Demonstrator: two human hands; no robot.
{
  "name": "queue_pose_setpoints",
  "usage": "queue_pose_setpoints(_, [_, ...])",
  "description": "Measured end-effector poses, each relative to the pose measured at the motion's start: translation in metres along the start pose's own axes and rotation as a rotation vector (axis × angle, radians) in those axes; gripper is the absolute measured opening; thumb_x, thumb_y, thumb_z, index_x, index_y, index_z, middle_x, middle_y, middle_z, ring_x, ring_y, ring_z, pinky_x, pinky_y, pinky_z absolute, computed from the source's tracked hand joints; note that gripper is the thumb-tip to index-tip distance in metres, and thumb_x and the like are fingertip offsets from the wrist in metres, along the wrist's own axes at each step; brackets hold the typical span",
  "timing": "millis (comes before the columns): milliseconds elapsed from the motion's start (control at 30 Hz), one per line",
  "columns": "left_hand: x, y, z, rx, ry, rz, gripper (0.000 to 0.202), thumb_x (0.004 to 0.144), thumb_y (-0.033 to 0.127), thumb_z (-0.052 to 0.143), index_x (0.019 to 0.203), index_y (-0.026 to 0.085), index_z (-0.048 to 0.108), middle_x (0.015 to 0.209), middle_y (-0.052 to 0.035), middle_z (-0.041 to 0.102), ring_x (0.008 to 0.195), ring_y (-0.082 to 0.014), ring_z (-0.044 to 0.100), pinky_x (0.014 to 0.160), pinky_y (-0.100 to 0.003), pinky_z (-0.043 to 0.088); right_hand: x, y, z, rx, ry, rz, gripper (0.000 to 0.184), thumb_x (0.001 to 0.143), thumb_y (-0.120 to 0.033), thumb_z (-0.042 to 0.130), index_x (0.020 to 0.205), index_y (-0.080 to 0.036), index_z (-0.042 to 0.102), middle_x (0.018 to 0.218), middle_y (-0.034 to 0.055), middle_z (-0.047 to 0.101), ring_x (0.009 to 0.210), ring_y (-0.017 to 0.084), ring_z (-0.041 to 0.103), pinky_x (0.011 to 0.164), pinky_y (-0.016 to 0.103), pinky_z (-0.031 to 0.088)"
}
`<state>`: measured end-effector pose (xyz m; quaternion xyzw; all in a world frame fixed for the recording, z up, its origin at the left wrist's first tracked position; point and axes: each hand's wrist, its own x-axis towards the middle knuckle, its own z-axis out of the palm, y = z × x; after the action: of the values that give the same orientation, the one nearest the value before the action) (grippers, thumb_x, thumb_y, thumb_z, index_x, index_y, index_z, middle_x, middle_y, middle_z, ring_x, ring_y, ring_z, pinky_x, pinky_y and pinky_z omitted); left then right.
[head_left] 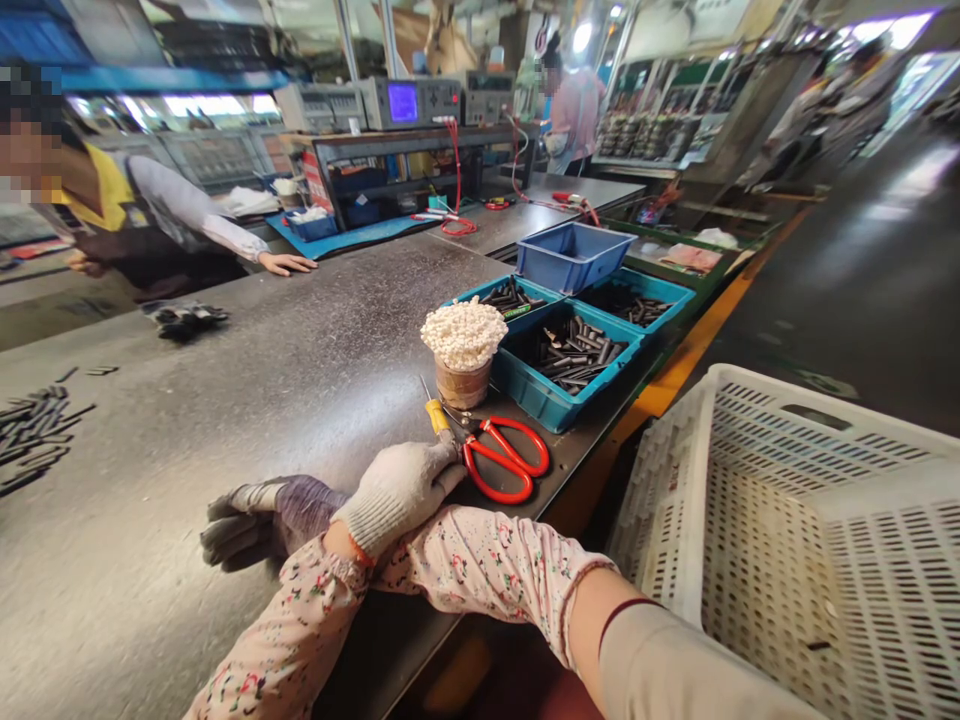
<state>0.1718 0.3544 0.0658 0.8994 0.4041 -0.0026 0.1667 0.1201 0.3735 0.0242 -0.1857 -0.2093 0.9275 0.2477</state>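
My forearms cross over the table edge, the left over the right. My left hand (405,490), in a white knit glove, has its fingers bent around the handle end of a thin-shafted, yellow-handled screwdriver (436,414); its fingertips are partly hidden. Just right of this hand lie red-handled scissors (504,458). My right hand (259,520), in a grey and purple glove, reaches out to the left with its fingers stretched and nothing visible in them. Beyond the scissors stands a brown cup (463,387) packed with white-tipped sticks (463,330).
Teal bins (559,405) of black tubes and a blue bin (574,255) stand right. More black tubes (34,430) lie far left, near a dark bundle (184,318). A white perforated crate (709,480) stands beside the table. Another person's hand (289,263) rests across the table.
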Motion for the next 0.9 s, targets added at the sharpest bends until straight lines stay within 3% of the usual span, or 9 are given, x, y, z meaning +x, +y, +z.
queue_pose_setpoints(567, [-0.0003, 0.0012, -0.0018, 0.019, -0.014, -0.004, 0.039, 0.094, 0.044, 0.039, 0.114, 0.023, 0.065, 0.104, -0.0084, 0.072, 0.095, -0.0220, 0.067, 0.083, -0.029, 0.049, 0.0047, 0.0045, -0.0050, 0.008, -0.014, -0.016, 0.030, 0.095, -0.012, 0.033, 0.083, -0.010, 0.060, 0.068, 0.0042, 0.066, 0.058, 0.015, 0.066, 0.055, 0.026, 0.053])
queue_pose_setpoints(900, [0.0008, -0.0020, 0.0014, 0.025, -0.004, 0.009, 0.039, 0.095, 0.045, 0.038, 0.114, 0.024, 0.064, 0.107, -0.0074, 0.072, 0.095, -0.0221, 0.067, 0.083, -0.030, 0.050, 0.0075, 0.0064, -0.0094, 0.001, -0.094, -0.041, 0.026, 0.094, -0.012, 0.035, 0.086, -0.011, 0.059, 0.070, 0.0039, 0.067, 0.061, 0.014, 0.067, 0.058, 0.026, 0.054])
